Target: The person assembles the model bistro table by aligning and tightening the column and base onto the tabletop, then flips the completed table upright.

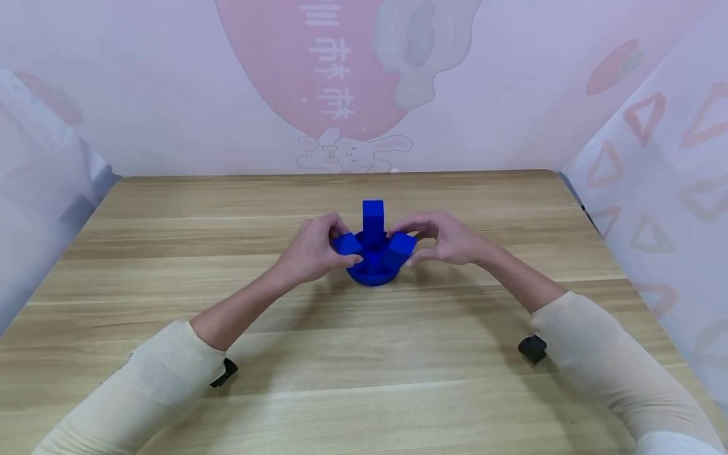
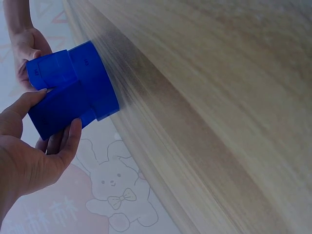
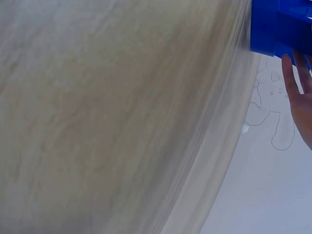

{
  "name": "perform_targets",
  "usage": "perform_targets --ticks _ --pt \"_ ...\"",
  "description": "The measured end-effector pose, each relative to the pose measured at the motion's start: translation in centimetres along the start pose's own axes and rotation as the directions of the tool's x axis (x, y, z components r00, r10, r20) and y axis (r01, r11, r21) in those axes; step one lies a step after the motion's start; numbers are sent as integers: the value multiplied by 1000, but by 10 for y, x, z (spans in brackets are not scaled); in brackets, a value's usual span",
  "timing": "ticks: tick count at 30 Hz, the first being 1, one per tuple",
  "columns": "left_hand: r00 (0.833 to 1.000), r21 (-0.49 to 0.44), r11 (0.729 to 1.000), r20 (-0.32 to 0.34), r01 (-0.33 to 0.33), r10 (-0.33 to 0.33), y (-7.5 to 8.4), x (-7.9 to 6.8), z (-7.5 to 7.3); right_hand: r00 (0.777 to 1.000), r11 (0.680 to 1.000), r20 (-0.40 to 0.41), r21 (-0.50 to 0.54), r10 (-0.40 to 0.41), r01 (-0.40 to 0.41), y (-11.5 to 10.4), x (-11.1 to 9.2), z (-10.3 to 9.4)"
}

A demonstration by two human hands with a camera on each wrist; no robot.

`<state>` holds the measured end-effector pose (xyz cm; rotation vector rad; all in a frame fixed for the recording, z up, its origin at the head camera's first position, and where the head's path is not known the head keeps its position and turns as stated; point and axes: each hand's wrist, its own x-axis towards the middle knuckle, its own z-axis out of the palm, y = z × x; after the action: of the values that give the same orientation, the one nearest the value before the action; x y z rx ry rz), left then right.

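A blue plastic part (image 1: pixel 372 277) stands on the table, with a round base and three square-ended arms rising from it. My left hand (image 1: pixel 309 249) grips the left arm (image 1: pixel 348 244) of the part, thumb on the near side and fingers on the far side. On the opposite side, my right hand (image 1: pixel 446 240) holds the right arm (image 1: pixel 401 245) between thumb and fingers. The rear arm (image 1: pixel 373 218) is upright and untouched. In the left wrist view, small dark markings show on the blue part (image 2: pixel 90 73). The right wrist view catches only a portion of the right hand (image 3: pixel 303 107).
The wood-grain table (image 1: pixel 364 366) extends around the part. Behind it rises a pale printed backdrop (image 1: pixel 170 95), with similar sheets (image 1: pixel 671 189) at the sides. Black devices (image 1: pixel 533 349) hang under both sleeves, over the table.
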<state>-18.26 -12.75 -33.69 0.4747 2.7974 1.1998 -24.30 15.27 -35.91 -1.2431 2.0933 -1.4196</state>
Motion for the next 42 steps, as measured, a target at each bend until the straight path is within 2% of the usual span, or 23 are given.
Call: perform_targets --ticks 6,12,15,18,25,29,32,42 --pt "1000 -1 1000 -2 2 -2 2 -2 0 999 997 34 72 -4 2 2 2 3" --pt "1000 -2 1000 -3 4 -4 3 -3 0 999 995 -10 94 44 -43 0 0 6" --pt "1000 -4 1000 -5 1 -1 3 -3 0 993 996 -83 33 83 -81 -2 -4 12" --pt "1000 -4 1000 -10 -2 2 3 -3 0 977 991 -182 -56 112 -124 -6 -7 19" --pt "1000 2 1000 -19 -8 8 5 -5 0 927 947 -353 -235 128 -220 -22 -9 35" --pt "1000 12 1000 -22 -8 8 4 -4 1 910 909 -388 -312 145 -278 -29 -9 39" --pt "1000 20 1000 -25 -7 7 5 -4 1 904 892 -402 -340 148 -297 -32 -8 41" --pt "999 30 1000 -40 -3 5 6 -6 -1 890 889 -428 -333 154 -314 -33 -7 45"
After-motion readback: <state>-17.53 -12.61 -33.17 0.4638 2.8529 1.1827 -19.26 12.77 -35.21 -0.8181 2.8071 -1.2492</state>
